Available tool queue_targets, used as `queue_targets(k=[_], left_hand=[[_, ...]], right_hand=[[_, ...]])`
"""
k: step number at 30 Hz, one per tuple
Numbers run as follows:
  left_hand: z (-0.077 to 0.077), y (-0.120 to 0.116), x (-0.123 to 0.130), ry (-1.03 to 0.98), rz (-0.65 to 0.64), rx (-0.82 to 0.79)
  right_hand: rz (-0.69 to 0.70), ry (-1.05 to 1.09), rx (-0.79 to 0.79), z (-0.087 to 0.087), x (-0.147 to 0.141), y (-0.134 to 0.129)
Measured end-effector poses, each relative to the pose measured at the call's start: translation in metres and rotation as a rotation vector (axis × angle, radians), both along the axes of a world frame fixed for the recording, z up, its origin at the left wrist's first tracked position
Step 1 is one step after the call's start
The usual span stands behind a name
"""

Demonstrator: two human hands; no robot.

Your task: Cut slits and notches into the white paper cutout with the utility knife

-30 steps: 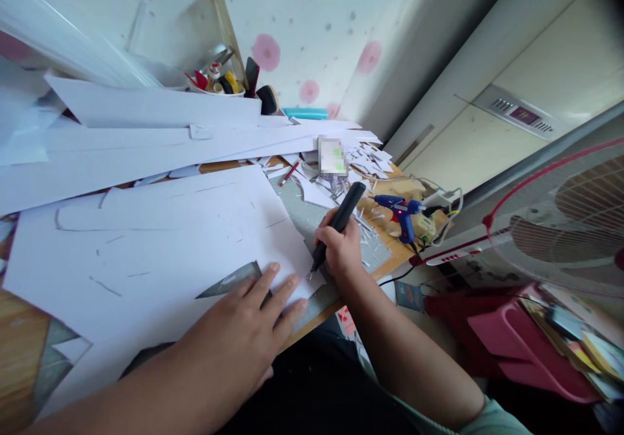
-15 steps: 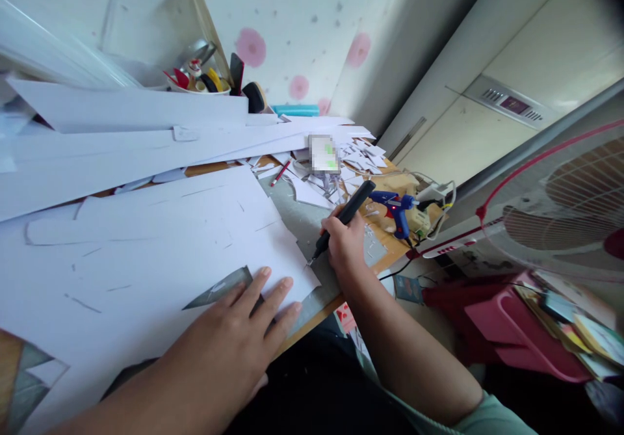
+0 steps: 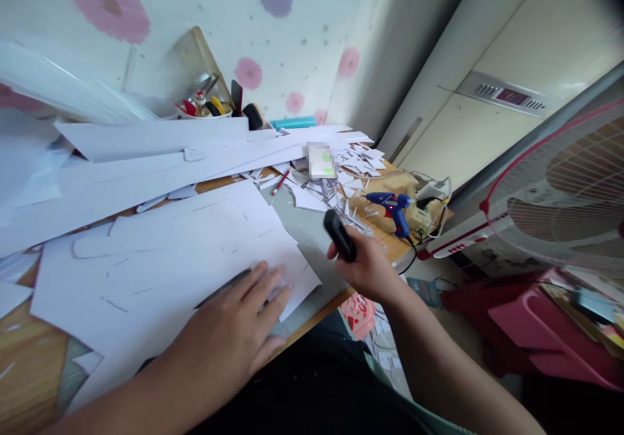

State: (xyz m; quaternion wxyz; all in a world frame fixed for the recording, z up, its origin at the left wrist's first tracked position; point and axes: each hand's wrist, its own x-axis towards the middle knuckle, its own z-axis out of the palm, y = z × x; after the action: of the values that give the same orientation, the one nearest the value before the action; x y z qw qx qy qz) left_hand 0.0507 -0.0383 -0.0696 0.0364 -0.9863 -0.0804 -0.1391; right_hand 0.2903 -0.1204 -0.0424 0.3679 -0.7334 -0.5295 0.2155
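A large white sheet of foam board, marked with short pencil lines and cut-outs, lies over a grey cutting mat. My left hand rests flat on the sheet near its front edge, fingers stretched and slightly spread, beside a narrow dark slot. In my right hand, the fingers are wrapped round a black-handled craft knife. This hand is above the mat, right of the sheet's corner. The knife's blade is hidden from view.
White offcuts and a red pencil lie at the back. A blue glue gun with its cord stands at the table's right end, near a fan. Long white strips run along the wall. Below is a pink basket.
My right hand has moved right and lifted the craft knife off the sheet's edge, its handle now pointing toward me. My left hand stays flat on the sheet. The camera view has shifted.
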Motion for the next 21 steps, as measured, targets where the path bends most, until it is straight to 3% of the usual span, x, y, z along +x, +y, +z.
queue_targets(k=[4,8,14,21], left_hand=[[0.011,-0.001,0.001,0.051,0.190,-0.029],[0.023,-0.005,0.004,0.241,0.341,-0.172],[0.025,-0.003,0.006,0.265,0.381,-0.263],[0.022,-0.004,0.001,0.159,0.444,-0.361]], right_hand=[[0.087,-0.181,-0.184,0.004,-0.012,-0.010],[0.095,-0.108,-0.191,0.000,-0.014,-0.010],[0.120,0.010,-0.159,-0.005,-0.014,-0.007],[0.117,0.216,-0.114,-0.012,-0.015,-0.008]])
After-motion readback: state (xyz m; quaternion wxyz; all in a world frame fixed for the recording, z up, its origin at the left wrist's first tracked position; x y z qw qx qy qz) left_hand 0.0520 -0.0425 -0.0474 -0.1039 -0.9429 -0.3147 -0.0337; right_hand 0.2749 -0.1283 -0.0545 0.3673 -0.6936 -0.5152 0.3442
